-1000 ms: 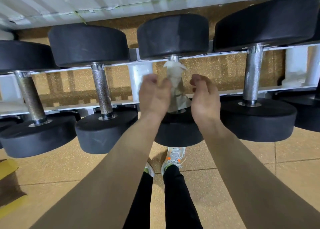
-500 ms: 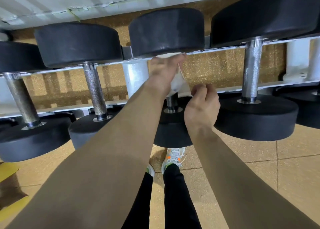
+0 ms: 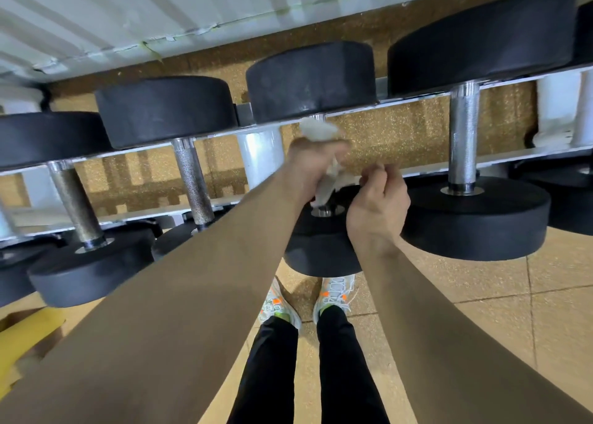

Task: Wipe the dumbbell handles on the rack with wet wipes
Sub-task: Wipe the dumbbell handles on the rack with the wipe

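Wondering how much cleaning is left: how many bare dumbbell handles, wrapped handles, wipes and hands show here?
bare handles fully in view: 3
wrapped handle: 1
wet wipe: 1
left hand and right hand: 2
total: 7

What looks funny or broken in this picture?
The brown metal dumbbell handle on the left looks dull, perhaps rusty, while the silver handle on the right shines. The seam along the white ribbed wall also looks cracked and peeling.
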Motion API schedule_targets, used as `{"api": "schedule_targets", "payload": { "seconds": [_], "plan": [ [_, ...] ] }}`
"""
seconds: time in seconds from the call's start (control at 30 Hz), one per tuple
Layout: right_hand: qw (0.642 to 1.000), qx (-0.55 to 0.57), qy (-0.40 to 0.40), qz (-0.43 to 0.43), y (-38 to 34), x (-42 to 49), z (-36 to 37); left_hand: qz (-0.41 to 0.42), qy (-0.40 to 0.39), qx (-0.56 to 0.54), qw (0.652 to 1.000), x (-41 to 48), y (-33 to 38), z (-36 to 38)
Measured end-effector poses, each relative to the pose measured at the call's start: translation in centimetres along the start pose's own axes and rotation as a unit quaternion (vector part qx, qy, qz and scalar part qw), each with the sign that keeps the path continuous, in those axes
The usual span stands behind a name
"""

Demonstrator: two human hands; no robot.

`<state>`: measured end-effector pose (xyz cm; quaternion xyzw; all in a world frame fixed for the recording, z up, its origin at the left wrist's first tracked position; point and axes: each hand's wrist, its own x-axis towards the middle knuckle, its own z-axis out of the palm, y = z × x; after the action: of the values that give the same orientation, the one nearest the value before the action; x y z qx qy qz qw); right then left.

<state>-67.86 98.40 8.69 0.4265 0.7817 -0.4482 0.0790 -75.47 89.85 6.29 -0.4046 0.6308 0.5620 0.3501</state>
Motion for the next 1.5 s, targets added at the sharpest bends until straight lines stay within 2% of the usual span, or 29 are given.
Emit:
{"api": "schedule_targets", "payload": {
  "seconds": [0.1,0.17,0.3,0.37,0.47,0.57,0.63,0.7,0.77,0.9,0.97,1.0,1.03,1.07,1.1,1.13,1.2,1.23,1.27,1.33,1.4,1.5],
  "plan": [
    [1.0,0.017,0.0,-0.006,0.1,0.1,0.1,0.027,0.041,-0.037,0.998,0.2,2.2,0.3],
    [1.0,0.016,0.001,-0.013,0.2,0.0,0.1,0.046,0.044,-0.053,0.997,-0.1,0.5,0.4],
    [1.0,0.011,0.005,-0.011,0.0,0.1,0.1,0.04,-0.046,0.014,0.998,-0.9,-3.9,0.0],
    [1.0,0.009,0.007,-0.006,-0.1,0.0,0.2,0.047,-0.081,0.057,0.994,-0.8,-3.9,-0.8],
    [1.0,0.003,0.012,0.001,-0.1,0.1,0.2,0.081,-0.089,0.17,0.978,-0.8,-3.7,-1.7],
    [1.0,-0.003,0.01,0.004,-0.2,0.1,0.2,0.162,-0.076,0.295,0.939,-1.5,-4.8,-2.7],
    [1.0,-0.01,0.013,0.006,-0.3,0.1,0.3,0.184,-0.044,0.362,0.913,-2.2,-5.2,-3.4],
    [1.0,-0.01,0.014,0.009,-0.3,0.1,0.4,0.218,0.012,0.453,0.865,-2.7,-5.3,-3.9],
    [1.0,-0.007,0.014,0.009,-0.4,0.0,0.4,0.26,0.037,0.567,0.781,-3.2,-5.1,-4.3],
    [1.0,-0.006,0.011,0.004,-0.7,-0.1,0.4,0.288,-0.047,0.728,0.621,-5.3,-3.3,-3.8],
    [1.0,-0.005,0.007,-0.002,-0.7,-0.2,0.2,0.345,-0.086,0.757,0.548,-6.4,-1.8,-3.2],
    [1.0,-0.002,0.006,-0.002,-0.7,-0.1,0.1,0.382,-0.101,0.753,0.526,-6.8,-1.1,-2.9],
    [1.0,0.003,0.005,0.0,-0.7,-0.1,0.0,0.418,-0.116,0.735,0.521,-7.2,-0.5,-2.8],
    [1.0,0.011,0.004,0.005,-0.6,-0.1,-0.1,0.443,-0.131,0.712,0.529,-7.3,-0.1,-2.8],
    [1.0,0.018,0.004,0.009,-0.6,0.0,-0.1,0.451,-0.143,0.683,0.556,-7.2,0.1,-3.0],
    [1.0,0.024,0.002,0.008,-0.5,0.0,-0.2,0.449,-0.153,0.645,0.599,-7.1,0.1,-3.3],
    [1.0,0.01,-0.014,-0.008,-0.1,0.2,-0.1,0.392,-0.143,0.541,0.73,-7.3,-0.5,-4.1],
    [0.999,-0.014,-0.028,-0.02,0.0,0.2,-0.2,0.353,-0.123,0.462,0.804,-7.5,-1.1,-4.6],
    [0.998,-0.036,-0.041,-0.027,-0.1,0.0,-0.4,0.315,-0.1,0.379,0.864,-8.1,-1.7,-5.0],
    [0.995,-0.053,-0.08,-0.027,-0.4,-0.4,-0.9,0.244,-0.073,0.202,0.946,-9.5,-2.8,-5.4],
    [0.989,-0.005,-0.146,-0.004,-0.6,-0.9,-1.9,0.187,-0.065,0.068,0.978,-10.9,-3.8,-4.6],
    [0.96,0.176,-0.216,0.042,-1.5,-1.2,-4.5,0.176,-0.021,0.038,0.983,-12.2,-4.7,-2.3]
  ]
}}
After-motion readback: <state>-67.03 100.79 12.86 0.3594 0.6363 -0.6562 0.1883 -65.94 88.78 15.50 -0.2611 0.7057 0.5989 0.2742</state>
